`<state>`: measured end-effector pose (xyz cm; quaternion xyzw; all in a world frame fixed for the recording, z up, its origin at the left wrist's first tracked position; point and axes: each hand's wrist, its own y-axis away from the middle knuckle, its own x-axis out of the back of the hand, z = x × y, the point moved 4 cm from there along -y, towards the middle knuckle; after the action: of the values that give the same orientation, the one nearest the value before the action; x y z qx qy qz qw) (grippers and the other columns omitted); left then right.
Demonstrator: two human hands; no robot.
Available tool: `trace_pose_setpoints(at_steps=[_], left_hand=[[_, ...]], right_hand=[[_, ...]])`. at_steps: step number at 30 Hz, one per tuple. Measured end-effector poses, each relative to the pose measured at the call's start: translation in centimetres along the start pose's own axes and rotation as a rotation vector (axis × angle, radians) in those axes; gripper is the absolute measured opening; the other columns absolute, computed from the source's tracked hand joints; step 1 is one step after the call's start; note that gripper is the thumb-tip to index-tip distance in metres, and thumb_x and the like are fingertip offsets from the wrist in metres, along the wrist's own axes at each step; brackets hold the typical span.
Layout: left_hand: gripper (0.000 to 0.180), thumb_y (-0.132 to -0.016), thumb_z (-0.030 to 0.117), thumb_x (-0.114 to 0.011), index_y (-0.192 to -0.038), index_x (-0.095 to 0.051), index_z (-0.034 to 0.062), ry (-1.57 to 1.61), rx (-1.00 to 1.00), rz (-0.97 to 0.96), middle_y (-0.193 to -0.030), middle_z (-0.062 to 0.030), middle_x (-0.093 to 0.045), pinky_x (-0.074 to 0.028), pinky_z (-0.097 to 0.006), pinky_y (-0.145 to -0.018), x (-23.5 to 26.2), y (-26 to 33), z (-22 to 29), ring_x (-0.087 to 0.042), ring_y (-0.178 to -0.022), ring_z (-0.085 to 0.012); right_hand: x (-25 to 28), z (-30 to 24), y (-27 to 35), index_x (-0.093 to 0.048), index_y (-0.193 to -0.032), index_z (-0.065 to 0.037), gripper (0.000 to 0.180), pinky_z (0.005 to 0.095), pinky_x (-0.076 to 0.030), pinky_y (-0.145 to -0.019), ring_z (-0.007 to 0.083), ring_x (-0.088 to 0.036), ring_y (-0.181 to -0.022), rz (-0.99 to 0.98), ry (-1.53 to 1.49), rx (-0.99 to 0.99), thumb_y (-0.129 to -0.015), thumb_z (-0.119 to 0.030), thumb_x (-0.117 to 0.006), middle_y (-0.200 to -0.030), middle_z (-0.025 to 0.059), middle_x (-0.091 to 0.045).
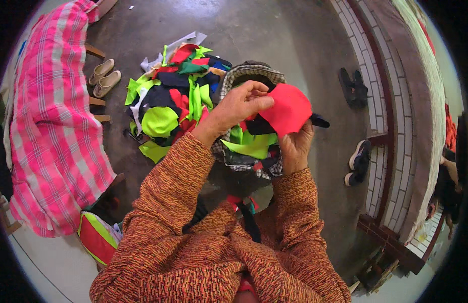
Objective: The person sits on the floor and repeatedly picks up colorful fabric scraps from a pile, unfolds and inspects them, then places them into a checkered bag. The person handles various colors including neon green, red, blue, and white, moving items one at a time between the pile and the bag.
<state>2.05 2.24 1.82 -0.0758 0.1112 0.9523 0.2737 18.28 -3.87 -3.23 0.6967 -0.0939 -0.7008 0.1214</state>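
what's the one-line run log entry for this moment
left hand: pinching red fabric piece | right hand: holding it from below | under: checkered bag of scraps | left: scrap pile on floor

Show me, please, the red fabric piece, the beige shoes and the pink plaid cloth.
red fabric piece (289,108): head view, its middle.
beige shoes (104,77): head view, between the pair.
pink plaid cloth (52,126): head view, its middle.

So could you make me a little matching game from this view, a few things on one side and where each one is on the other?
Things:
1. red fabric piece
2. beige shoes
3. pink plaid cloth
4. black sandals

Places:
A. by the brick ledge, on the right
B. draped along the far left
C. held between both hands
D. on the floor, left of the scrap pile

Pairs: 1-C, 2-D, 3-B, 4-A
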Motion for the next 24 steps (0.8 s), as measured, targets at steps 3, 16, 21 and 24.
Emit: trace_pose_setpoints(at_steps=[3, 16, 21, 24], left_hand=[[0.085, -0.067, 0.026, -0.078, -0.134, -0.032, 0.001, -0.014, 0.017, -0.234, -0.13, -0.0108, -0.043, -0.031, -0.032, -0.103, -2.3, -0.3, -0.2, -0.039, -0.121, -0.0183], [0.057, -0.08, 0.02, -0.069, -0.129, -0.044, 0.0048, -0.089, -0.092, -0.184, -0.117, -0.0042, -0.055, -0.038, -0.03, -0.095, -5.3, -1.0, -1.0, -0.05, -0.108, -0.0141], [0.041, -0.088, 0.027, -0.06, -0.123, -0.051, 0.0076, 0.188, 0.128, 0.091, -0.114, -0.0031, -0.056, -0.04, -0.029, -0.092, -3.9, -1.3, -2.3, -0.051, -0.105, -0.013], [0.031, -0.092, 0.022, -0.051, -0.119, -0.053, 0.0062, 0.457, 0.203, 0.169, -0.119, -0.0059, -0.056, -0.042, -0.033, -0.095, -2.7, -1.2, -3.6, -0.053, -0.109, -0.0181]], right_hand=[[-3.2, 0.8, 1.3, -0.05, -0.116, 0.001, 0.038, 0.0362, -0.046, -0.082, 0.0226, -0.056, -0.104, 0.084, 0.099, 0.046, -0.081, -0.008, -0.06, -0.113, 0.0122, -0.057], [-3.4, -1.6, 1.5, -0.057, -0.093, -0.01, 0.016, 0.0219, -0.036, -0.044, 0.0066, -0.049, -0.054, 0.121, 0.641, 0.162, -0.086, -0.023, -0.062, -0.073, -0.002, -0.059], [-3.2, -2.8, 1.5, -0.057, -0.091, -0.011, 0.018, 0.0224, -0.037, -0.045, 0.0072, -0.049, -0.053, 0.22, 0.615, 0.237, -0.086, -0.028, -0.062, -0.072, -0.0021, -0.059], [-2.7, -3.6, 1.0, -0.057, -0.093, -0.012, 0.019, 0.0221, -0.04, -0.049, 0.0085, -0.052, -0.058, 0.191, 0.591, 0.285, -0.087, -0.029, -0.06, -0.076, -0.0017, -0.061]])
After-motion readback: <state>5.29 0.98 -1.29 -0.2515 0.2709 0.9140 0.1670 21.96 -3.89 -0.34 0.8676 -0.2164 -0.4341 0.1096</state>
